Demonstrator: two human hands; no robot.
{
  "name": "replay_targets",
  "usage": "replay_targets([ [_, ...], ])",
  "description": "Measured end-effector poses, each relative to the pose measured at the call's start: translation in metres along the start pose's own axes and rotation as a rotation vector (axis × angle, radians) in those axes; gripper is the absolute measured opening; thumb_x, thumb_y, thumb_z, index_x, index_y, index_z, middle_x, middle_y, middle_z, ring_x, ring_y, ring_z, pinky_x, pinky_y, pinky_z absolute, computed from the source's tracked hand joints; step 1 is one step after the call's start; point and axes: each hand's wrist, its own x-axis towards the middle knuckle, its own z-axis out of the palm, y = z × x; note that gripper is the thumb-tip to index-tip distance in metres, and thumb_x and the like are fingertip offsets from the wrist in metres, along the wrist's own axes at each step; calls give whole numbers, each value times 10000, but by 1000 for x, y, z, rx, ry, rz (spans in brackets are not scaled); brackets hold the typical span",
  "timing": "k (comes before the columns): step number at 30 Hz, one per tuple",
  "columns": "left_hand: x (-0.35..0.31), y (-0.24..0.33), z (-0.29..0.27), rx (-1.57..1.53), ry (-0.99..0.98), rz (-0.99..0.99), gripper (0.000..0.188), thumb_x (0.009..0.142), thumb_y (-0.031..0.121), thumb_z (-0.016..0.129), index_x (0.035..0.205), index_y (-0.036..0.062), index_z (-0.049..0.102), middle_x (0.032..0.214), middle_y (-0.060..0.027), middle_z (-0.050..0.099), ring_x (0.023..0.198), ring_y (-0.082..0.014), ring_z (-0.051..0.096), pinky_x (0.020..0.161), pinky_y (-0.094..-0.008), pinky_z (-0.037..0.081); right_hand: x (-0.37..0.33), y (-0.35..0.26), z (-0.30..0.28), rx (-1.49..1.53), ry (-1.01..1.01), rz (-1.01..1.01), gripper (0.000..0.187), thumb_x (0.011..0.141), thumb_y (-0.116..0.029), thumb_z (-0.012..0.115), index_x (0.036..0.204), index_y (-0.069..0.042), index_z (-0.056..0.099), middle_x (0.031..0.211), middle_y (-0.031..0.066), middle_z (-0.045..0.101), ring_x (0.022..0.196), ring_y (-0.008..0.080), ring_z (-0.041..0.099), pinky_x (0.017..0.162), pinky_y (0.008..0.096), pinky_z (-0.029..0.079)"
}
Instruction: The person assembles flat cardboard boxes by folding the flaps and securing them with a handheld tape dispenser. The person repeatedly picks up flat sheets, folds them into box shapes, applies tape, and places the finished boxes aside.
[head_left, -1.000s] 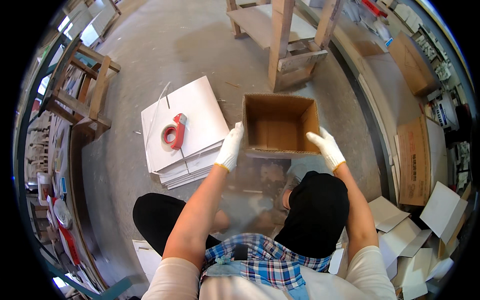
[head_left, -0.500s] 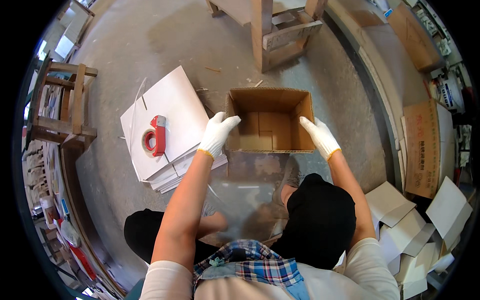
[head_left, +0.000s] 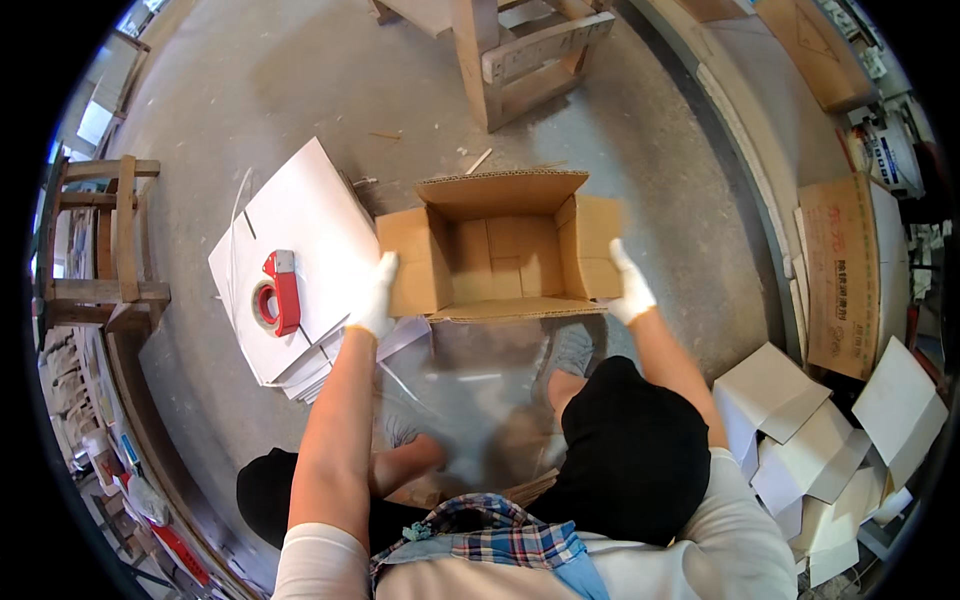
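An open cardboard box, brown inside, stands over the floor in front of me with its inner bottom showing. Its left flap and right flap spread outward to the sides. My left hand, in a white knit glove, is closed at the outer edge of the left flap, thumb uppermost. At the right flap's outer edge, my gloved right hand holds on, its fingers partly hidden and slightly blurred. A red tape dispenser lies on a stack of flat white cardboard sheets beside my left hand.
Several opened white cartons are heaped at the lower right, near a printed brown carton. A wooden stand rises beyond the box. At the left is a wooden frame. Scraps lie on the concrete floor.
The box's side flaps have come outward, and my hands have moved apart from the inner side walls to the flaps' outer edges. The whole view has shifted slightly.
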Motion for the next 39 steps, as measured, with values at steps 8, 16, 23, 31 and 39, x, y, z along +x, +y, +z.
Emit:
replay_targets([
  [8,55,-42,27,438,254,-39,859,1001,694,325,1325,-55,591,1222,-200,681,1105,-319,659,950,-397,501,45,51,6,-670,343,-284,781,974,-660,508,1287,46,629,1220,119,669,1110,212,597,990,344,455],
  [16,-14,17,78,-710,228,-32,843,965,689,456,1493,39,362,1549,-188,380,1339,-418,462,1011,-524,472,-10,19,8,-10,319,-587,519,1040,-483,518,1294,-38,603,1170,63,682,1017,213,652,889,391,523],
  [23,-108,43,169,261,104,372,874,928,503,654,1521,-22,284,1463,-251,435,1149,-332,578,921,-417,512,-70,64,3,-353,249,-412,446,1011,-418,583,1188,-13,644,1105,54,680,937,206,634,796,378,513],
  [31,-48,23,132,442,237,483,391,891,136,670,1223,-23,540,1086,-146,659,948,-212,625,828,-333,508,-115,-14,1,-897,371,-346,385,980,-393,609,1123,-44,687,793,78,669,765,108,614,604,280,470],
  [39,-76,52,155,816,135,529,327,876,161,616,1164,7,615,1040,-175,698,951,-290,657,851,-366,506,-111,-51,138,-1493,190,-496,986,857,-656,601,1536,2,323,1412,311,529,1326,432,512,1110,435,398],
])
